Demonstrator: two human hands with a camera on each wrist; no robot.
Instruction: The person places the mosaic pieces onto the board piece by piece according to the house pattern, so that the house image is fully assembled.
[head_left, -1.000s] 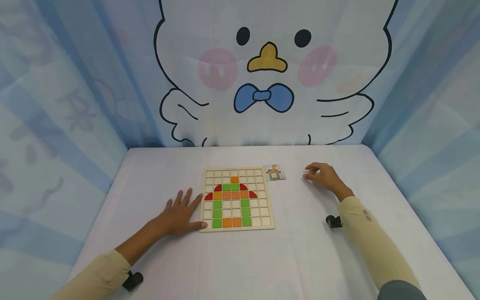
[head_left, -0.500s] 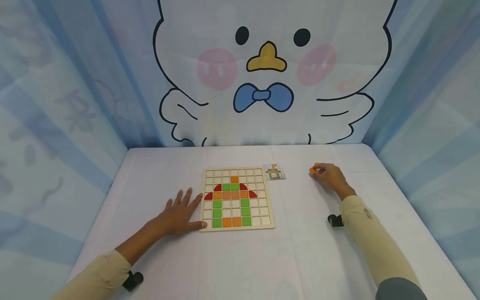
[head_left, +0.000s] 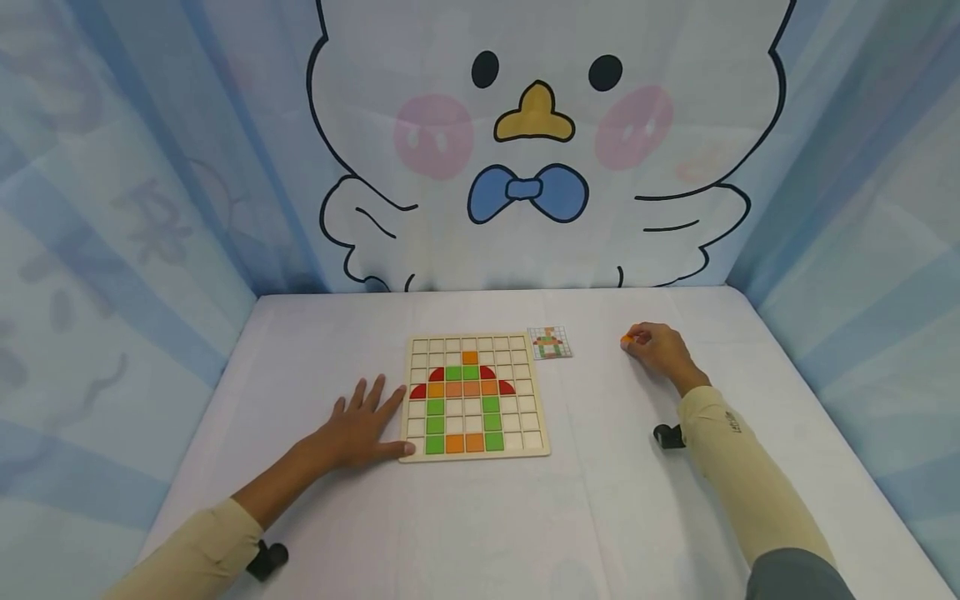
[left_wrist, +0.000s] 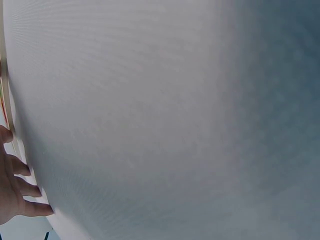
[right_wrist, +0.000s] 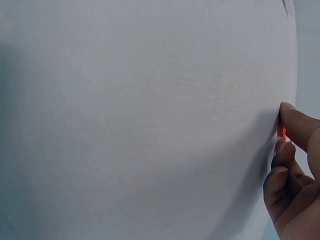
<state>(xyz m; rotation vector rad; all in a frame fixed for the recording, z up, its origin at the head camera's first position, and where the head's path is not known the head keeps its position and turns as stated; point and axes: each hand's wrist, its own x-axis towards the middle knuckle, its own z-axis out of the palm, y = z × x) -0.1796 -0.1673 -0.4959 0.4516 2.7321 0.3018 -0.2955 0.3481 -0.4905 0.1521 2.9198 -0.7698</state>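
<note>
A wooden grid board (head_left: 528, 427) lies on the table in the head view, with green, orange and red tiles set in some squares. My left hand (head_left: 360, 429) is spread beside it, its thumb and one fingertip at the board's left edge. In the left wrist view, the fingers of that hand (left_wrist: 12, 185) show at the far left. To the right of the board, my right hand (head_left: 662, 348) pinches a small orange tile (head_left: 627, 339) low over the table. The right wrist view shows the orange tile (right_wrist: 281, 131) between thumb and finger, mostly hidden.
A small printed card (head_left: 550, 342) with a coloured grid pattern lies against the board's upper right side. White cloth covers the table (head_left: 480, 533). Curtains (head_left: 525, 250) with a cartoon print stand behind it and at both sides.
My right hand has shifted slightly right, and orange now shows at its fingertips where none was visible a second ago. The left hand and board stay put.
</note>
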